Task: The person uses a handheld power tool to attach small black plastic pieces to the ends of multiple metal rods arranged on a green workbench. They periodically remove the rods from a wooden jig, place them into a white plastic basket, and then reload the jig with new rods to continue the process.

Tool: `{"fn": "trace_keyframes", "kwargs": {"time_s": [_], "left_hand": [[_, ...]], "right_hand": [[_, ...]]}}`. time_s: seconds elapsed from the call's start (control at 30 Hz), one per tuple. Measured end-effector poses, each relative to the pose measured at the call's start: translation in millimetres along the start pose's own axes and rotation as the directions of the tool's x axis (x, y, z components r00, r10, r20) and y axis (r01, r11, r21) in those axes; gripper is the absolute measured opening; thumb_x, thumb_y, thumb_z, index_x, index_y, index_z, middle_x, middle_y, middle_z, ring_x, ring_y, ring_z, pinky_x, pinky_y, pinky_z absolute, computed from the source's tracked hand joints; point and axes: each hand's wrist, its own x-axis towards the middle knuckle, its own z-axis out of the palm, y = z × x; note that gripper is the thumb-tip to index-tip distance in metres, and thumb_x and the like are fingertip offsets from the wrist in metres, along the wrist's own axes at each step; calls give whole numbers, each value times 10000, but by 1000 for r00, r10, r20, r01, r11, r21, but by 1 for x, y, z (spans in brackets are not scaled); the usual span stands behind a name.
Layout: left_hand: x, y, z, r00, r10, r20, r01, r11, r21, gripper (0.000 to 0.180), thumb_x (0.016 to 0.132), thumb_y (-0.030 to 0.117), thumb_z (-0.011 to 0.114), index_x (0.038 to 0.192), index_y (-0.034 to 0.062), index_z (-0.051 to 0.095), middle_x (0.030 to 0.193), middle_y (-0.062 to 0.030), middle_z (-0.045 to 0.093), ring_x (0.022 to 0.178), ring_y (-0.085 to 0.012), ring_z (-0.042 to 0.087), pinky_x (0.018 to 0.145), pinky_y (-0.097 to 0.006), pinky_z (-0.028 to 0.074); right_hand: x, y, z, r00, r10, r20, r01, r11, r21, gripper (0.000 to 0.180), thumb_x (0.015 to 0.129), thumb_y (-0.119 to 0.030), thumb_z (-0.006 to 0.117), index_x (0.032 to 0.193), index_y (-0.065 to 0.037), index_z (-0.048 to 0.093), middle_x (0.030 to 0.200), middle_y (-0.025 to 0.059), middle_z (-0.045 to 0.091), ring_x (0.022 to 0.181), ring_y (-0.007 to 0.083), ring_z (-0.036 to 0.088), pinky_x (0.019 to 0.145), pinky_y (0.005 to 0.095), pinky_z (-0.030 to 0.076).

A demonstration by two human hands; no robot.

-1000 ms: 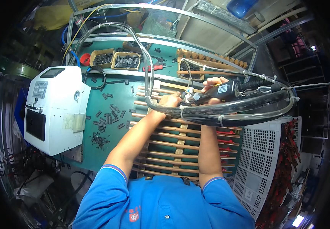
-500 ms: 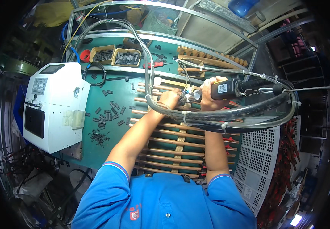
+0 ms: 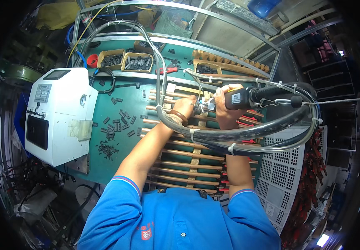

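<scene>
My right hand (image 3: 225, 105) is wrapped round the body of a black power screwdriver (image 3: 237, 98), its metal front end (image 3: 207, 105) pointing left. Thick dark hoses (image 3: 263, 125) and a thin cable run from its rear and loop over my forearms. My left hand (image 3: 185, 106) is closed right beside the metal front end; what its fingers pinch is hidden. Beneath both hands lie several copper-brown rods (image 3: 192, 156) in a row, laid across a wooden strip (image 3: 195, 161). Red and black pieces (image 3: 250, 121) sit at the rods' right ends.
A white machine (image 3: 59, 116) stands at the left on the green table (image 3: 117, 164). Small black parts (image 3: 115, 125) and a pile of screws (image 3: 108, 150) lie beside it. Behind are boxes of parts (image 3: 137, 63), a red-handled screwdriver (image 3: 166, 71) and a metal frame; a white crate (image 3: 282, 166) stands right.
My right hand and the power screwdriver have shifted slightly left and down. The hoses have swung lower and to the left. My left hand has stayed nearly in place.
</scene>
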Motion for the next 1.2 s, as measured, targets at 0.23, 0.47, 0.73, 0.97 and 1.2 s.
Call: {"fn": "trace_keyframes", "kwargs": {"time_s": [0.23,0.47,0.73,0.97,1.2], "left_hand": [[2,-10,12,998,-41,-53,39,999,-27,220,910,228,432,890,91,603,708,-181,642,752,-394,643,688,-482,495],[-3,7,-11,985,152,-76,-155,987,-39,92,827,94,525,886,70,590,782,-165,638,799,-383,648,690,-469,515],[3,-35,37,999,-33,14,36,933,-358,226,832,194,562,1024,86,612,893,-204,665,870,-394,638,737,-470,498],[19,-89,100,998,-43,-50,0,758,-652,273,803,332,619,948,102,595,866,-164,680,850,-366,648,708,-457,494],[15,-72,83,1000,-9,-14,-2,753,-658,302,780,364,651,929,106,603,868,-119,683,859,-340,650,724,-433,501]], "right_hand": [[4,0,5,997,-6,72,12,996,-86,365,783,162,629,1060,-30,486,845,44,559,709,81,554,653,232,513],[9,10,-6,994,105,-14,-103,989,102,429,757,192,621,1082,-58,496,881,60,563,714,123,577,666,259,525],[13,10,-7,999,-16,47,18,999,-41,310,872,139,539,1107,-49,466,868,23,506,731,71,481,676,207,449],[18,0,-10,969,14,246,-128,881,456,376,989,-300,498,1235,-32,403,1029,74,510,897,130,497,775,243,467],[19,10,-21,967,-80,240,50,990,129,625,957,-439,514,1385,-28,317,1151,145,536,1023,197,550,851,316,490]]}}
